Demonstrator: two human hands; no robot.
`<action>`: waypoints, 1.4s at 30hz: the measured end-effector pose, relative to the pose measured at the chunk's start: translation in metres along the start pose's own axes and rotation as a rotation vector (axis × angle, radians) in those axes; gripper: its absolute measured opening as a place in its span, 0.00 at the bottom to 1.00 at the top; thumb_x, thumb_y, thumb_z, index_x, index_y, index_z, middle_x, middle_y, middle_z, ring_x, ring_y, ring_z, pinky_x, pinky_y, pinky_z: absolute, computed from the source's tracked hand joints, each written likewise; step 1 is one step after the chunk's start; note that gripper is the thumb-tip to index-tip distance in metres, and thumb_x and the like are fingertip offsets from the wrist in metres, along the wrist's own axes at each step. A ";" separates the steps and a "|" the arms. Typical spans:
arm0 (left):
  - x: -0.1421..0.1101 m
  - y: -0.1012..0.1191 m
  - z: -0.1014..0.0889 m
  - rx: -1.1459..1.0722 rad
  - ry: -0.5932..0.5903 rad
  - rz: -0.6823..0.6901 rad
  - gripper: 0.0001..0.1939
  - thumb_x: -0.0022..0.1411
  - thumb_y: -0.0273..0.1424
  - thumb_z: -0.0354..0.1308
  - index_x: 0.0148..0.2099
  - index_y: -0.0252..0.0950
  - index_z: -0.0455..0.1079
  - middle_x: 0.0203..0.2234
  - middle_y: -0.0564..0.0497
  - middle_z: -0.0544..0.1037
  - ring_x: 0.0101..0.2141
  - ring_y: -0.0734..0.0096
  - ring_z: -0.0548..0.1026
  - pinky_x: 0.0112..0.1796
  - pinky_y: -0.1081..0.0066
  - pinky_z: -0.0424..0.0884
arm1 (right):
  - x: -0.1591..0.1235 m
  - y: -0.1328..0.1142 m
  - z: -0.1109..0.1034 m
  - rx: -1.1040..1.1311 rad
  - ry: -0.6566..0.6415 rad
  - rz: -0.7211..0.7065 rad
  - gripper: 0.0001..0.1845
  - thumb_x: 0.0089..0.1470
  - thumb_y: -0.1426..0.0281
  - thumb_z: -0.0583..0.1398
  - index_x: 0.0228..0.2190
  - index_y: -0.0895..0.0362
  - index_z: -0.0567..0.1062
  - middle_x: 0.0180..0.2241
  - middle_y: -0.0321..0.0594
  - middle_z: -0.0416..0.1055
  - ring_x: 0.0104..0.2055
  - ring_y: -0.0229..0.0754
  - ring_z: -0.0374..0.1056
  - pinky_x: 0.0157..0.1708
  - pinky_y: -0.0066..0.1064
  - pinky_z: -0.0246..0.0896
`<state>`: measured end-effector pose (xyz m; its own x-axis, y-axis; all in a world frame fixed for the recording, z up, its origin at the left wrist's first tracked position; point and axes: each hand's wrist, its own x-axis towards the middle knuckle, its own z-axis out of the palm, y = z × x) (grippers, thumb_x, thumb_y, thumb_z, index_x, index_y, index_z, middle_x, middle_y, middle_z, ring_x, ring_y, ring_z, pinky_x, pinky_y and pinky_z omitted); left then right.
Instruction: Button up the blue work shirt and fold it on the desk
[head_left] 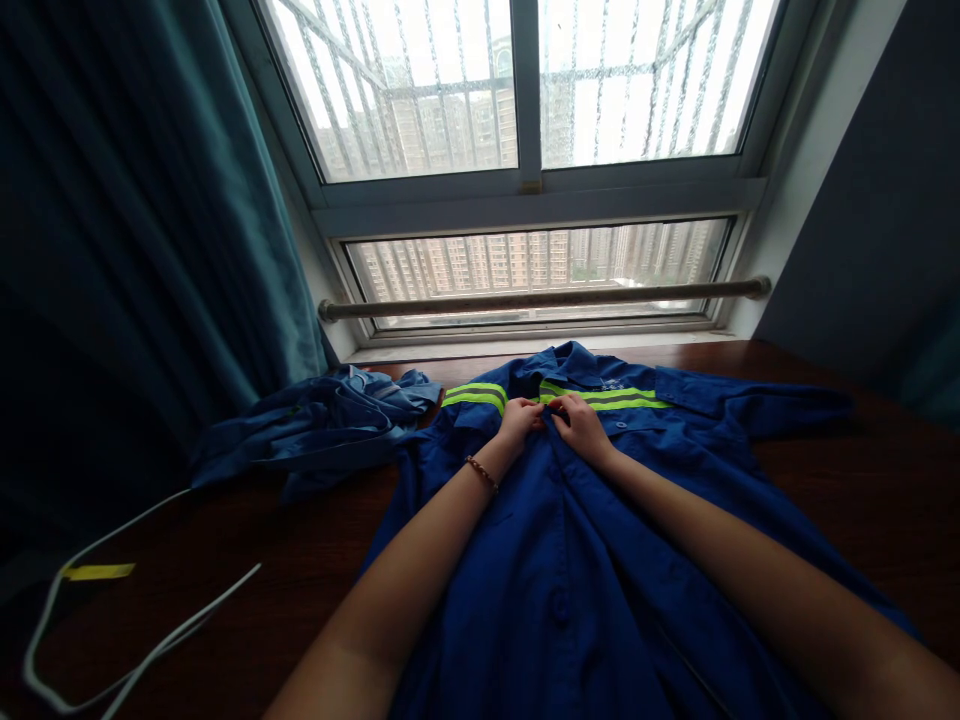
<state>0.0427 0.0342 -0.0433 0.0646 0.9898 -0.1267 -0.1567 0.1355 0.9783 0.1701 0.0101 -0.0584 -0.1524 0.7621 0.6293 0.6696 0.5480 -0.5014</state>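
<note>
A blue work jacket with yellow-green reflective stripes lies spread on a dark wooden table, its collar toward the window. At chest height my left hand pinches the jacket's front edge, fingers closed. Close beside it on the right, my right hand also grips the front placket with thumb and fingers together. The fingertips of both hands nearly meet just below the stripe. Whatever button or hole lies between them is too small and covered to make out. A button shows on the chest pocket right of my right hand.
Left of the jacket lies a crumpled heap of blue clothing beside a teal curtain. A white cable with a yellow tag rests on the table at lower left. A metal rail crosses the window behind.
</note>
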 end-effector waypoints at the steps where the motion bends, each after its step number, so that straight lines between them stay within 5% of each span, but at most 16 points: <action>1: 0.000 0.001 -0.001 0.002 0.000 -0.009 0.08 0.49 0.20 0.59 0.26 0.30 0.61 0.14 0.55 0.66 0.15 0.80 0.66 0.20 0.78 0.65 | 0.000 0.001 0.000 0.014 0.006 0.011 0.08 0.48 0.76 0.54 0.33 0.59 0.68 0.34 0.42 0.65 0.35 0.40 0.62 0.37 0.31 0.60; 11: 0.002 0.002 -0.005 -0.002 0.009 -0.024 0.11 0.46 0.14 0.56 0.31 0.30 0.60 0.19 0.52 0.69 0.19 0.77 0.70 0.24 0.75 0.68 | 0.003 0.004 0.000 0.188 0.029 0.129 0.11 0.44 0.75 0.58 0.34 0.59 0.67 0.32 0.40 0.69 0.30 0.36 0.65 0.31 0.27 0.62; 20: 0.001 -0.002 -0.006 0.039 -0.083 0.119 0.16 0.40 0.17 0.61 0.33 0.32 0.62 0.21 0.55 0.70 0.22 0.78 0.70 0.24 0.78 0.65 | 0.008 0.009 -0.003 0.211 -0.058 0.324 0.05 0.49 0.70 0.56 0.29 0.59 0.69 0.24 0.37 0.71 0.27 0.37 0.67 0.30 0.27 0.60; 29: 0.002 -0.003 -0.008 0.288 -0.175 0.333 0.14 0.42 0.19 0.60 0.33 0.33 0.63 0.21 0.55 0.71 0.23 0.77 0.70 0.25 0.78 0.65 | 0.013 0.013 -0.008 0.070 -0.124 0.434 0.10 0.49 0.67 0.54 0.23 0.60 0.70 0.18 0.36 0.69 0.22 0.36 0.63 0.23 0.25 0.51; 33: 0.006 -0.006 -0.014 0.478 -0.084 0.505 0.10 0.44 0.22 0.60 0.31 0.33 0.66 0.24 0.52 0.73 0.28 0.73 0.73 0.30 0.75 0.67 | 0.009 0.003 -0.009 0.035 -0.175 0.474 0.11 0.51 0.66 0.52 0.29 0.60 0.71 0.18 0.35 0.69 0.22 0.37 0.64 0.23 0.25 0.51; 42: 0.018 -0.005 -0.019 0.657 -0.046 0.603 0.07 0.47 0.23 0.59 0.31 0.35 0.66 0.27 0.50 0.74 0.31 0.70 0.73 0.31 0.74 0.67 | -0.036 -0.045 -0.021 -0.127 -0.309 0.340 0.08 0.40 0.65 0.61 0.22 0.58 0.71 0.22 0.37 0.69 0.26 0.39 0.63 0.23 0.26 0.47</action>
<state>0.0258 0.0520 -0.0532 0.1953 0.8800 0.4330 0.4185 -0.4741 0.7747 0.1601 -0.0490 -0.0457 -0.1055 0.9682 0.2267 0.7995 0.2181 -0.5596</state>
